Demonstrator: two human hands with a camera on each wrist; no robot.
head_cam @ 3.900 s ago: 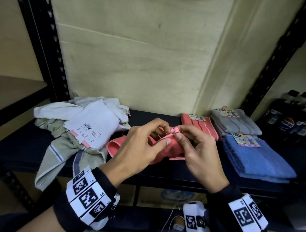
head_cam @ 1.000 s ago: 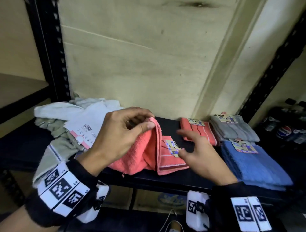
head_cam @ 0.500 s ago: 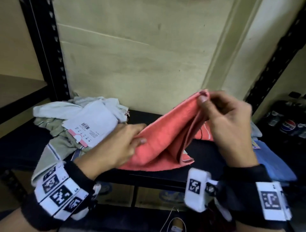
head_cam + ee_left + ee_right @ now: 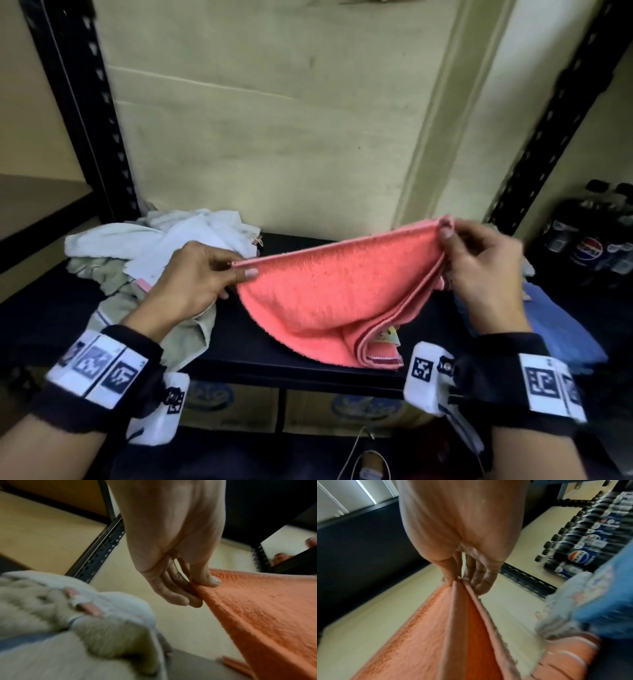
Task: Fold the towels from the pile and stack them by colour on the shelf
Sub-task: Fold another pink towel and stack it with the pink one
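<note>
While a person is stretching a coral towel (image 4: 329,301) between both hands above the black shelf (image 4: 239,346), a loose pile of white and pale green towels (image 4: 144,246) is lying at nine o'clock of it, just behind the left hand (image 4: 195,277). A folded blue towel (image 4: 561,329) is sitting at three o'clock, partly hidden by the right hand (image 4: 483,270), with a grey towel (image 4: 565,609) and a folded striped coral towel (image 4: 565,658) showing beside it in the right wrist view. Cola bottles (image 4: 596,240) are standing farther right, past the perforated black upright (image 4: 548,137).

The left hand is pinching the towel's near top corner between thumb and fingers; the right hand is pinching the opposite corner, where two hemmed layers are meeting, and is holding it slightly higher. The doubled cloth is sagging, its lower fold, with a paper tag (image 4: 388,334) tucked inside, resting on the shelf near the front edge at six o'clock.

Bare shelf is lying open between pile and towel, and the pale back wall (image 4: 274,137) is leaving room at twelve o'clock.

Compared with half a second earlier, the left hand is now lifted off the shelf and gripping a corner, and the towel is pulled wide rather than bunched.
</note>
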